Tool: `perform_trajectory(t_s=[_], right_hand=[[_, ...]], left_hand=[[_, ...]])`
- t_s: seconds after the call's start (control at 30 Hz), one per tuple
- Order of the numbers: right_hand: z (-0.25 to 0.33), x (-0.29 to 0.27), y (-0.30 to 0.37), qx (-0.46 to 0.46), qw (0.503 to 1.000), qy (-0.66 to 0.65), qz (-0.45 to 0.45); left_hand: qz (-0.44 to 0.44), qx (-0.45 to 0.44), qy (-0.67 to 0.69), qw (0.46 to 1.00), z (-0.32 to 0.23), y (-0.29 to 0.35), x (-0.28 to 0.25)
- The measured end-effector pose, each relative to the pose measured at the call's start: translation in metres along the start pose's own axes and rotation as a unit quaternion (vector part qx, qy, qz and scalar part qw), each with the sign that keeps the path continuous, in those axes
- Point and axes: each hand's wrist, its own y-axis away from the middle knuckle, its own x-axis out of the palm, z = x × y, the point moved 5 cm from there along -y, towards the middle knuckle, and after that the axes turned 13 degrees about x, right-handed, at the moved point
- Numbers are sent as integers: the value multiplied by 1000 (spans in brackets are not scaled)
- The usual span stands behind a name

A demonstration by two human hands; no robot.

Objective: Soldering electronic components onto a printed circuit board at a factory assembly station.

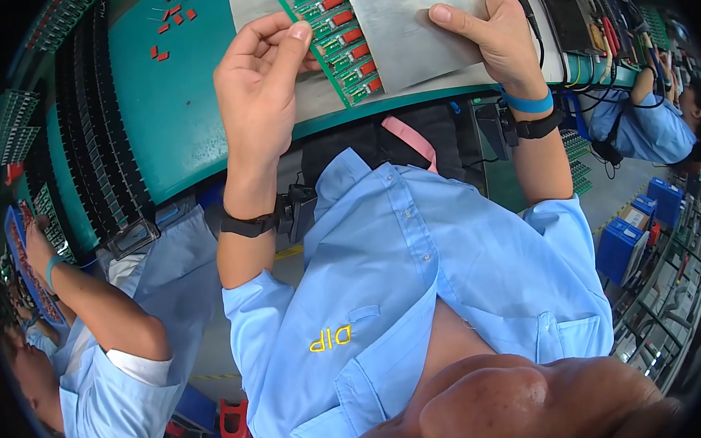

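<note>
A green circuit board panel [332,55] with a row of red box-shaped components is held up over the front of the bench. A flat silver metal plate [416,42] covers the panel's right part, so what lies under it is hidden. My left hand [260,80] is closed, thumb and fingers pinching the panel's left edge. My right hand [508,41] grips the plate's right side, its thumb flat on top. The right fingers are partly hidden behind the plate, and I cannot tell whether they also hold the panel.
Loose red components [174,17] lie on the green mat [187,108] to the left. Beyond them runs a black conveyor track [102,114]. Cables and hand tools [610,34] are at the right. Co-workers sit on both sides; the left one's hand [39,246] is beside a blue tray.
</note>
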Motion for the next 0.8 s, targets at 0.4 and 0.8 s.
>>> perform_trajectory(t_s=[0.4, 0.8], right_hand=[[-4, 13, 13, 227, 896, 297, -238], [-13, 6, 23, 280, 903, 233, -228]], left_hand=[[20, 31, 13, 999, -13, 2, -3], [29, 36, 28, 999, -20, 6, 1]])
